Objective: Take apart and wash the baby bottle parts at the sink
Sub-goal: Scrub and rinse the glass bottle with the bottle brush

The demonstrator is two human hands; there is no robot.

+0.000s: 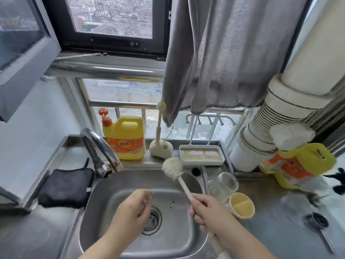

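Over the steel sink (97, 212), the right hand (209, 212) grips a bottle brush (172, 168) angled up-left, left hand (133, 212) loosely curled.

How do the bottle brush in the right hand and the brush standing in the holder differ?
The right hand grips the bottle brush tilted over the sink; the standing brush is upright in its holder on the ledge. The held brush has a wide round head, the standing one a small narrow head. Both are cream-white.

Yellow detergent jug with orange pump (124, 137) stands behind my faucet; folded black cloth (66, 187) lies left; grey towel (220, 53) hangs overhead.
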